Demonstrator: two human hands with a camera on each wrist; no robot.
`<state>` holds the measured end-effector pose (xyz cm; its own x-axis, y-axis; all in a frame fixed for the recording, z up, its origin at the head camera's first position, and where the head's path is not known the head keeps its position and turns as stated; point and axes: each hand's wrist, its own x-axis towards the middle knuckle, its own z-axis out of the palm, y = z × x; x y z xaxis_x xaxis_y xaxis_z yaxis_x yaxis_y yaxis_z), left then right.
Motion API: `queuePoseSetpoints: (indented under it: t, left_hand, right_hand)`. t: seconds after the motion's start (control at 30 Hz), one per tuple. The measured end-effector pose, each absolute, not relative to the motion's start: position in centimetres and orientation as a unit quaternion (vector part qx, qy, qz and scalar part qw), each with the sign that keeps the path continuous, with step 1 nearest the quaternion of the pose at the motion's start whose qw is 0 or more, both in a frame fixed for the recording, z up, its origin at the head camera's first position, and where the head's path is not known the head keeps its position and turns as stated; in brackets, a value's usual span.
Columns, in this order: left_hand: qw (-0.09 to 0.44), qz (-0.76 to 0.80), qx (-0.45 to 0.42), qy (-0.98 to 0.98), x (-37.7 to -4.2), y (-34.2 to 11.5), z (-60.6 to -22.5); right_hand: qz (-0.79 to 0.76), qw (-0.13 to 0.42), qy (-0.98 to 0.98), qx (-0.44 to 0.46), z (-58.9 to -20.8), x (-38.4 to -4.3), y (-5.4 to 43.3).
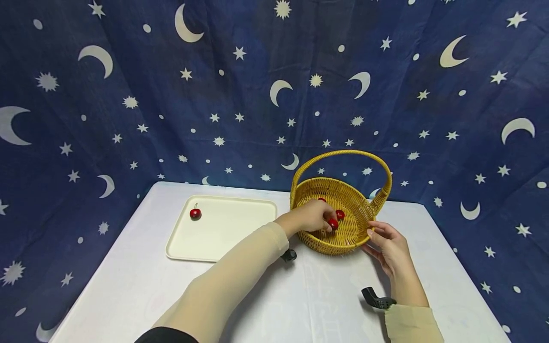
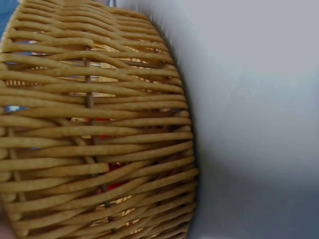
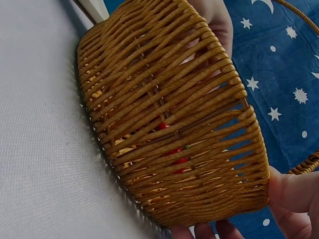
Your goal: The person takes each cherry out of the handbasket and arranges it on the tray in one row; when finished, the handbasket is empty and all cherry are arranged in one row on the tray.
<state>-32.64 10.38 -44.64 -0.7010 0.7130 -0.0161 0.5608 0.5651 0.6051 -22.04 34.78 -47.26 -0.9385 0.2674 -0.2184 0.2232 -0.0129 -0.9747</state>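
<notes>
A yellow-brown wicker basket [image 1: 317, 244] with a tall arched handle stands on the white table. My left hand [image 1: 315, 215] reaches over its near left rim and pinches a red cherry [image 1: 332, 224] low inside. Another cherry [image 1: 340, 215] lies just behind the pinched one, and a further red cherry shows partly behind my knuckles. My right hand [image 1: 391, 247] grips the basket's right side; in the right wrist view its thumb [image 3: 289, 191] is at the rim and its fingers curl along the outer wall. Through the weave, the left wrist view shows only bits of red.
Left of the basket lies a cream rectangular tray [image 1: 231, 228] with one stemmed cherry [image 1: 195, 213] near its far left corner. A dark blue cloth [image 1: 257, 85] with moons and stars hangs behind the table [image 1: 326, 295]. Black wrist-camera mounts [image 1: 377, 299] sit by both wrists.
</notes>
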Motion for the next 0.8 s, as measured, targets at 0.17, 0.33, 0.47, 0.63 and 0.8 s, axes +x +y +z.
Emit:
queuePoseSetpoints:
  t: [0.17,0.33,0.47,0.63,0.8]
  left_hand:
    - [0.12,0.336,0.36,0.862,-32.2,9.7,-43.9]
    - [0.084,0.33,0.385,0.857,-31.2,8.3,-42.7]
    - [0.058,0.336,0.385,0.858,-29.9,6.2,-41.8]
    - [0.04,0.362,0.378,0.851,-28.1,3.3,-41.0]
    - [0.008,0.379,0.375,0.846,-26.8,-1.1,-41.6]
  right_hand:
    - [0.693,0.017,-0.698,-0.179,-47.3,-22.1,34.7]
    - [0.692,0.016,-0.697,-0.185,-47.4,-22.0,34.8]
    - [0.696,0.013,-0.695,-0.178,-47.4,-22.1,34.9]
    - [0.7,0.017,-0.693,-0.17,-47.3,-22.0,35.1]
    - [0.704,0.016,-0.69,-0.17,-47.3,-22.0,34.9]
